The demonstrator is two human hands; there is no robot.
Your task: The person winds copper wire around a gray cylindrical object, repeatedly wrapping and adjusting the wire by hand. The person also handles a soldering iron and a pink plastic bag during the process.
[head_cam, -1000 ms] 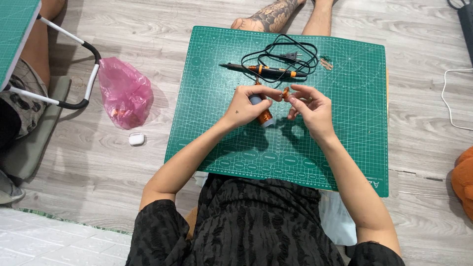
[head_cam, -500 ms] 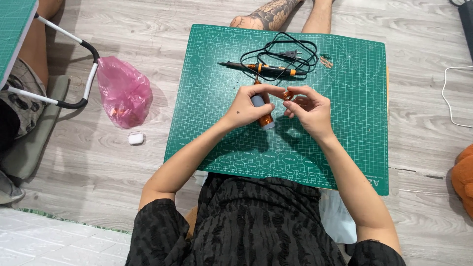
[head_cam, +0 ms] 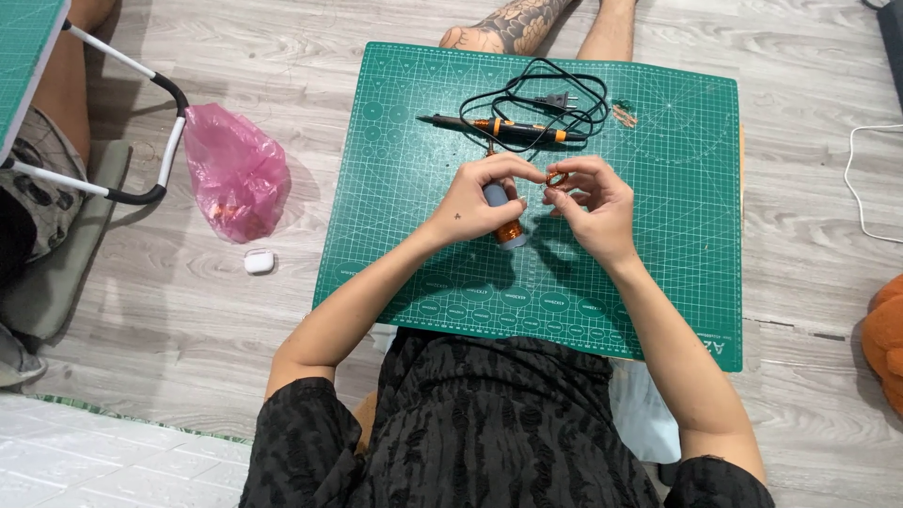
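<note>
My left hand (head_cam: 478, 199) grips a small spool of copper wire (head_cam: 509, 231) with a grey end, held over the green cutting mat (head_cam: 404, 226). My right hand (head_cam: 591, 201) pinches a small coil of copper wire (head_cam: 556, 178) between thumb and fingers, right next to the left fingertips. Both hands meet above the mat's middle. A soldering iron (head_cam: 513, 126) with a black and orange handle lies just beyond them, its black cord (head_cam: 550, 92) looped beside it. A second small copper coil (head_cam: 623, 114) rests near the cord.
A pink plastic bag (head_cam: 235, 174) and a small white case (head_cam: 259, 261) lie on the wooden floor at the left. Another person's legs (head_cam: 527, 23) show beyond the mat. A folding table's leg (head_cam: 155, 141) stands far left. A white cable (head_cam: 861, 188) and an orange plush (head_cam: 884, 348) are at right.
Both hands have stayed over the mat's middle, with only small finger movements around the copper coil. Nothing else on the mat has shifted.
</note>
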